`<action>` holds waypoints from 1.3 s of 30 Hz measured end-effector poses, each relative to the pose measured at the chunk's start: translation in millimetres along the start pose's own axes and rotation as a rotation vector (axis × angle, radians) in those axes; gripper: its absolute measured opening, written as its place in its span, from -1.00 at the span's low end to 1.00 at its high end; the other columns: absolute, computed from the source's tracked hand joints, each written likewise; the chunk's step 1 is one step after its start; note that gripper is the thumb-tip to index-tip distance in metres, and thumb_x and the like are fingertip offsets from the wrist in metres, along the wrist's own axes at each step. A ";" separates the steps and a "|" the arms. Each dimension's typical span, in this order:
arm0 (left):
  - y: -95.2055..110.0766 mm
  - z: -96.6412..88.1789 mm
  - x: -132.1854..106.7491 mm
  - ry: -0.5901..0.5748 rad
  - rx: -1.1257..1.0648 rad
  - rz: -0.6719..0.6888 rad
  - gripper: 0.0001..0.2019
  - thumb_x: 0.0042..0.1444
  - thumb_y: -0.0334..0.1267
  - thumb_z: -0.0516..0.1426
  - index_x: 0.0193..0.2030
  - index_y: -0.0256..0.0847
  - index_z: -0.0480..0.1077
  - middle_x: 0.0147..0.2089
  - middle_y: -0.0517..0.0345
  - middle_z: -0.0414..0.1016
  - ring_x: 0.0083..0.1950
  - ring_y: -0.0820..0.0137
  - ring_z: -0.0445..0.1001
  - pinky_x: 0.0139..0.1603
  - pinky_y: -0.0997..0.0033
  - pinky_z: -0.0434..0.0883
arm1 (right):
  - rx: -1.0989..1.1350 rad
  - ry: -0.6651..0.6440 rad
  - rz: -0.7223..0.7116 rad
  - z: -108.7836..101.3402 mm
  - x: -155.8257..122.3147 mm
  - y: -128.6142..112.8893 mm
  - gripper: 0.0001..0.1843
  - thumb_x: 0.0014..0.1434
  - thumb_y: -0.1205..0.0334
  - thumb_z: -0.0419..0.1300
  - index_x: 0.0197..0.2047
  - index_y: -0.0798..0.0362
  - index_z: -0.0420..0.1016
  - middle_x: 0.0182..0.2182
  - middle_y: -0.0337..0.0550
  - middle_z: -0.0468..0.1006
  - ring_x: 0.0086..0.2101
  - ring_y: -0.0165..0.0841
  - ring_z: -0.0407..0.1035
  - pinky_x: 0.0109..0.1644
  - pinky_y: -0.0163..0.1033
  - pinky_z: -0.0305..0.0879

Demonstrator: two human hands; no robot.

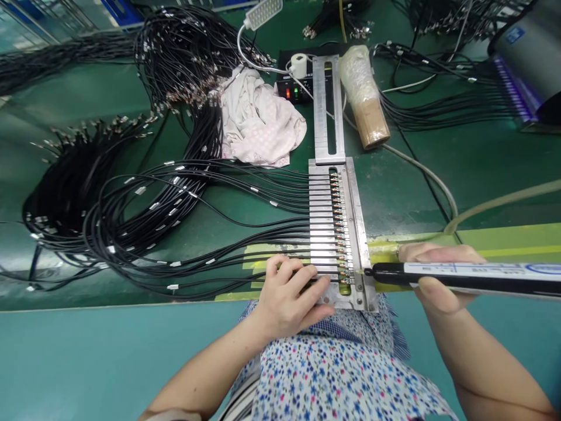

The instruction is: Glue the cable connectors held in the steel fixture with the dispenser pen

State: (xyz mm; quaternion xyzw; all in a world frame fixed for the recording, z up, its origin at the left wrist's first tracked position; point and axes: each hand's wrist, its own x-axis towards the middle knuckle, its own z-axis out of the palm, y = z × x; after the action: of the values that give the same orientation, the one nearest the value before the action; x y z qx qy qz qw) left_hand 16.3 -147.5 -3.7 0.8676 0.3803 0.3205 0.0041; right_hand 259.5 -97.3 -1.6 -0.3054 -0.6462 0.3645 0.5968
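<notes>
A long metal fixture (322, 234) lies on the bench in front of me. Black cables (263, 216) run into its slots from the left, and their bare metal ends (339, 222) line up in a row. My left hand (291, 298) rests on the near end of the fixture, fingers spread over the lowest cables. In my right hand (438, 275) is a black pen-shaped tool (473, 276) with a white label. Its thin tip points left at the nearest cable ends; whether it touches them I cannot tell.
Coiled cables (149, 228) fill the left side. A crumpled cloth (263, 123), a lamp (263, 14) and a black box (291, 90) with red and green lights stand behind. A wrapped roll (363, 99) lies beside the fixture. A machine (530, 64) with purple light stands right.
</notes>
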 end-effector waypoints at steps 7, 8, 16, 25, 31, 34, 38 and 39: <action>-0.3 -0.2 -2.5 -0.018 -0.004 0.044 -0.56 0.23 0.06 -0.05 -0.18 -0.28 0.45 -0.29 -0.02 0.47 -0.23 0.25 0.26 -0.15 0.11 0.15 | 0.056 -0.059 -0.123 4.1 -1.6 -4.0 -0.73 -0.10 0.38 0.20 -0.25 0.03 0.41 -0.64 -0.22 0.37 -0.69 -0.39 0.22 -0.67 -0.24 0.15; -0.2 -0.1 -2.3 -0.016 -0.003 0.042 -0.56 0.23 0.06 -0.05 -0.18 -0.28 0.45 -0.29 -0.02 0.47 -0.23 0.25 0.26 -0.15 0.11 0.15 | 0.054 -0.063 -0.117 4.3 -0.7 -5.1 -0.77 -0.10 0.38 0.19 -0.29 0.03 0.41 -0.65 -0.22 0.37 -0.69 -0.39 0.22 -0.67 -0.24 0.15; 0.1 -0.2 -0.6 -0.022 -0.015 0.034 -0.59 0.22 0.03 -0.02 -0.17 -0.29 0.44 -0.29 -0.01 0.48 -0.23 0.25 0.27 -0.14 0.11 0.15 | -0.063 -0.168 -0.111 5.6 8.4 -11.2 -0.92 -0.06 0.35 0.14 -0.55 0.03 0.37 -0.76 -0.24 0.29 -0.73 -0.40 0.18 -0.70 -0.26 0.13; 0.3 -0.6 -0.8 -0.014 -0.023 0.032 -0.60 0.22 0.02 -0.03 -0.16 -0.28 0.44 -0.29 0.00 0.48 -0.24 0.26 0.28 -0.14 0.12 0.16 | -0.094 -0.172 -0.103 6.2 6.0 -9.5 -0.87 -0.01 0.27 0.16 -0.57 -0.01 0.33 -0.78 -0.30 0.23 -0.74 -0.40 0.16 -0.70 -0.24 0.17; 0.2 -0.4 -1.0 -0.018 -0.021 0.026 -0.59 0.22 0.03 -0.03 -0.17 -0.27 0.45 -0.29 0.00 0.48 -0.24 0.26 0.28 -0.14 0.12 0.15 | -0.072 -0.168 -0.095 7.2 4.8 -9.0 -0.86 0.00 0.25 0.15 -0.56 0.00 0.32 -0.78 -0.28 0.23 -0.75 -0.40 0.16 -0.69 -0.25 0.17; -0.3 -0.2 -1.4 -0.023 -0.024 0.024 -0.58 0.22 0.04 -0.03 -0.16 -0.27 0.44 -0.29 0.01 0.48 -0.23 0.26 0.28 -0.14 0.12 0.15 | -0.061 -0.174 -0.091 7.5 4.2 -8.6 -0.87 -0.01 0.26 0.14 -0.56 0.00 0.31 -0.78 -0.28 0.23 -0.75 -0.40 0.17 -0.68 -0.25 0.17; -1.1 -0.2 -0.9 -0.027 -0.029 0.020 -0.58 0.22 0.04 -0.03 -0.16 -0.27 0.44 -0.29 0.01 0.48 -0.23 0.26 0.28 -0.13 0.12 0.15 | -0.049 -0.180 -0.090 7.2 4.2 -8.2 -0.90 -0.06 0.31 0.14 -0.56 0.00 0.31 -0.77 -0.28 0.23 -0.74 -0.40 0.17 -0.69 -0.26 0.15; -1.1 -0.4 -0.7 -0.027 -0.029 0.021 -0.58 0.22 0.04 -0.03 -0.16 -0.27 0.44 -0.29 0.01 0.48 -0.23 0.26 0.28 -0.13 0.12 0.15 | -0.045 -0.181 -0.093 7.1 4.3 -8.2 -0.91 -0.07 0.32 0.14 -0.56 0.00 0.32 -0.77 -0.28 0.23 -0.74 -0.39 0.17 -0.69 -0.26 0.15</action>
State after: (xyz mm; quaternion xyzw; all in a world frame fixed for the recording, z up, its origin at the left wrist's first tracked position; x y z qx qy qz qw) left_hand 15.0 -147.3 -4.1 0.8755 0.3665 0.3143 0.0187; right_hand 252.4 -99.0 7.5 -0.2542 -0.7189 0.3479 0.5454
